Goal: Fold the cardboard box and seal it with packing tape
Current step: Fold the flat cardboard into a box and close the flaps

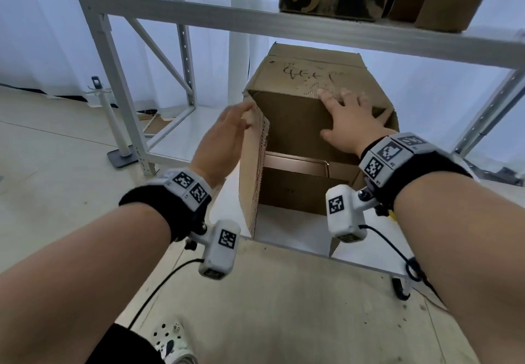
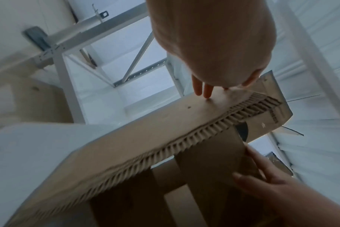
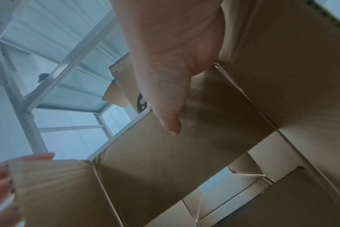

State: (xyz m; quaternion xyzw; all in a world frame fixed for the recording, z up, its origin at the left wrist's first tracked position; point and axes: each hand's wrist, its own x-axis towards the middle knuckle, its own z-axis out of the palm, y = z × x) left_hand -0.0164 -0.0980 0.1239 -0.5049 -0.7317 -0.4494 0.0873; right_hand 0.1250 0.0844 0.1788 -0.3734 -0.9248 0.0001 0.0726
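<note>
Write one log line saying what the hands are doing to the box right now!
step: folding flaps | left hand: touches left flap | right hand: flat on far flap | cardboard box: open, untaped

Both forearms bare. Each wrist has a black wristband [image 1: 147, 210] w/ a white block band [image 1: 189, 186] on top, printed w/ black-and-white square code tags; right wrist same setup [image 1: 397, 153]. A white camera pod [image 1: 220, 248] hangs under left wrist, another [image 1: 345, 214] under right, each w/ one code tag & a thin black cable [image 1: 159, 287]. Near bottom: white clog shoe [image 1: 170, 341] w/ holes, dark trouser leg.
</note>
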